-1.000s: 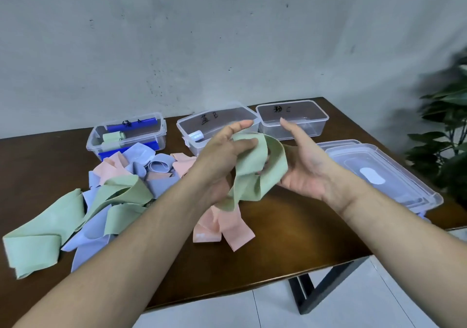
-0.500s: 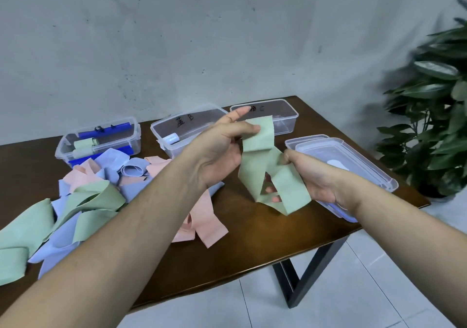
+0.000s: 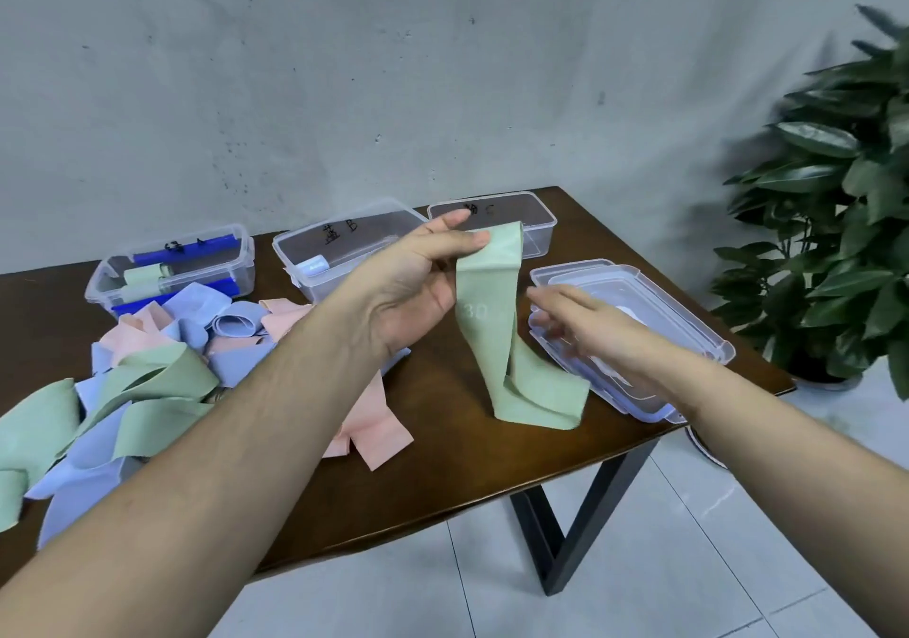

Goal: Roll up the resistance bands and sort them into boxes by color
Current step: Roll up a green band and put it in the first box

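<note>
My left hand pinches the top end of a green resistance band between thumb and fingers. The band hangs down and its lower end lies folded on the brown table. To its right, my right hand hovers with fingers extended, holding nothing. Three clear boxes stand at the back: the left box holds a green roll and blue pieces, the middle box holds a light blue roll, and the right box looks empty.
A heap of green, blue and pink bands covers the table's left side. A pink band lies under my left forearm. Stacked clear lids sit at the right edge. A potted plant stands beside the table.
My right hand let go of the green band, which now hangs straight from my left hand and touches the table. The view shifted slightly right.
</note>
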Demonstrator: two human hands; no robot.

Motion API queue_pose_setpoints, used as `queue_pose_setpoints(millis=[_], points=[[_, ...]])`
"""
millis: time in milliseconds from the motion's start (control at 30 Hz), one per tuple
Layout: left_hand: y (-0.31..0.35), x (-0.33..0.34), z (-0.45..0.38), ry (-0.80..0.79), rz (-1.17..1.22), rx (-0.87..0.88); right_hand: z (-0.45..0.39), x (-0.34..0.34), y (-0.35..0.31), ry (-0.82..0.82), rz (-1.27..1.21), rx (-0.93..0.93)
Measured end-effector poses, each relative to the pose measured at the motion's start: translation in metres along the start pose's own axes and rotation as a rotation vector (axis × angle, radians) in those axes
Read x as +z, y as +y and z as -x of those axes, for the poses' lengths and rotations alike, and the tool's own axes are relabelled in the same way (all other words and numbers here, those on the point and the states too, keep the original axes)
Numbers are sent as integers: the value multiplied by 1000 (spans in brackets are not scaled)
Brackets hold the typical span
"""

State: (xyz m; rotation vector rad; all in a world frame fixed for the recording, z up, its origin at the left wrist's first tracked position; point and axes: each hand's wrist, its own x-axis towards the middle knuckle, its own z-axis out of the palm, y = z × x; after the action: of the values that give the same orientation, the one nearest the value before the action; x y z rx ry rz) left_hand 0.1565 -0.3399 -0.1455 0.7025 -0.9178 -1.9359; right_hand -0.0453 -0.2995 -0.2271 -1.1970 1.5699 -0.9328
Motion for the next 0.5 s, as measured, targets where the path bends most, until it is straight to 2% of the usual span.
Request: queue_pose_setpoints(millis=[133,267,400,500], points=[[-9,8,0,-11,-24,-5,8,5,-14,-53,-109,-376],[-16,9,-5,1,-19,-14,11,12,-29,1,-90,-660],[-22,7,-8,4,16,-13,8,8,-34,112,-42,-671],[-26,3,-9,2,-94,3,10,6,-37,108,-38,-663]])
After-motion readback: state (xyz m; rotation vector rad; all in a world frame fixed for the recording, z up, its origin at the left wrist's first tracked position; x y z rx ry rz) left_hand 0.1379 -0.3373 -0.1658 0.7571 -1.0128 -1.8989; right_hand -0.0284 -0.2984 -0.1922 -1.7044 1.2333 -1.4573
